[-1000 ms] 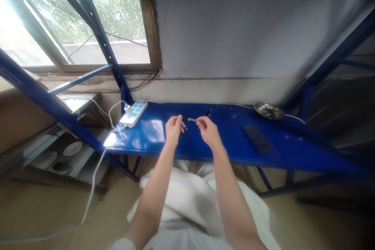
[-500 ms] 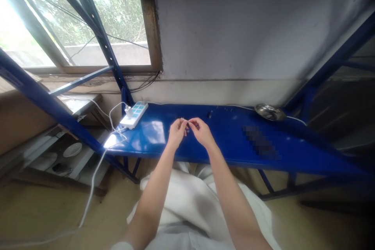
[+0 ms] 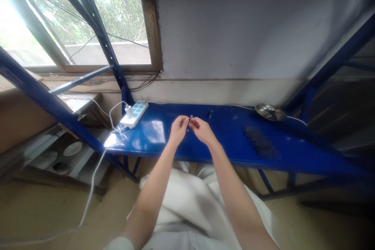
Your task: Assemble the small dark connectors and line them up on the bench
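Over the middle of the blue shelf (image 3: 222,144), my two hands meet with their fingertips almost touching. My left hand (image 3: 178,129) is closed in a pinch. My right hand (image 3: 202,129) is closed too, its thumb and fingers pressed together. Between them sits a tiny piece with a dark part and a clear or pale end (image 3: 191,117); it is too small to name, and the fingers cover part of it. Small pale bits (image 3: 188,130) lie on the shelf under the hands. Farther back is a small dark piece (image 3: 209,114) beside a clear one.
A white power strip (image 3: 134,115) with a plug and cable lies at the shelf's left end. A shiny metal dish (image 3: 270,112) stands at the back right. A blurred-out dark object (image 3: 260,142) lies on the right. Blue posts (image 3: 101,35) rise by the window.
The fingertips have shifted slightly, and the small piece's pale end now sticks up between the hands. My left fingers have curled in more. Things on the shelf have stayed put.
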{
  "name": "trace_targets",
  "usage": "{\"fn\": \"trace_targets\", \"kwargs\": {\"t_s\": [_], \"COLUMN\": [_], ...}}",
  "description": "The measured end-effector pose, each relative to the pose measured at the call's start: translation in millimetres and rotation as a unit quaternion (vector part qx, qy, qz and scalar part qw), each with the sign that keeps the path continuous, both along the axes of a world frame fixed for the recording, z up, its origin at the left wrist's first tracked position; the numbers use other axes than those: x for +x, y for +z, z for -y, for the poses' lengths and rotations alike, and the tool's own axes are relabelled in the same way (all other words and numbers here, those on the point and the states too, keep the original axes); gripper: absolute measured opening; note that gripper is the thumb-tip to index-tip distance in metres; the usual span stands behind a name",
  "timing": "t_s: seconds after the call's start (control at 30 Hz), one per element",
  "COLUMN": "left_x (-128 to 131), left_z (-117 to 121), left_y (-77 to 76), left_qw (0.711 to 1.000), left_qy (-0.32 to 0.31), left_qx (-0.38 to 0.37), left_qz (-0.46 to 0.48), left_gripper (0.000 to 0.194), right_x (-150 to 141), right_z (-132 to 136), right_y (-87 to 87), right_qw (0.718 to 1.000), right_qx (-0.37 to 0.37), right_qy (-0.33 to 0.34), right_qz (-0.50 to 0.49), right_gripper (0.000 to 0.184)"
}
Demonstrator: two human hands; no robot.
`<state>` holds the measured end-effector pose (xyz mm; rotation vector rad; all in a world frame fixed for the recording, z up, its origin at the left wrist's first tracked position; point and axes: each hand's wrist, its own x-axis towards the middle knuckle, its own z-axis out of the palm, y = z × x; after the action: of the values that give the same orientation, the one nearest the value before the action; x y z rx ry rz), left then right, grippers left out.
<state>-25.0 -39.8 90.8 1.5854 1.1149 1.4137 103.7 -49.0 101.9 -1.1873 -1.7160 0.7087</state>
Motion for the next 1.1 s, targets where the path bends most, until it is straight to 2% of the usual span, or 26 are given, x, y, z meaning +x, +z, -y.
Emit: {"fn": "trace_targets", "kwargs": {"t_s": [0.2,0.47,0.67,0.77,0.97,1.1], "left_x": [2,7,7,4,-10,-16], "left_z": [-4,-12,-16,-20,-23,-21], "left_y": [4.8,-1.8,-7.3,-17.9,-51.2,-69.0], "left_qw": [0.999,0.999,0.998,0.998,0.995,0.992], "left_qy": [-0.032,-0.022,-0.048,-0.061,0.080,0.105], "left_qx": [-0.010,0.004,0.003,-0.029,-0.061,-0.069], "left_qz": [-0.021,-0.047,-0.045,-0.008,0.005,-0.001], "left_gripper": [0.024,0.019,0.018,0.023,0.024,0.025], "right_x": [6,10,11,14,38,64], "right_z": [-4,-8,-11,-15,-33,-46], "right_y": [1.2,-4.4,-10.7,-15.3,-30.2,-47.2], "right_qw": [1.000,1.000,1.000,1.000,0.997,0.989], "right_qx": [-0.002,0.010,0.000,0.004,0.002,-0.005], "right_qy": [0.009,-0.005,0.005,-0.001,-0.074,-0.145], "right_qz": [-0.003,0.028,0.027,0.027,-0.017,-0.017], "right_gripper": [0.019,0.021,0.024,0.024,0.029,0.033]}}
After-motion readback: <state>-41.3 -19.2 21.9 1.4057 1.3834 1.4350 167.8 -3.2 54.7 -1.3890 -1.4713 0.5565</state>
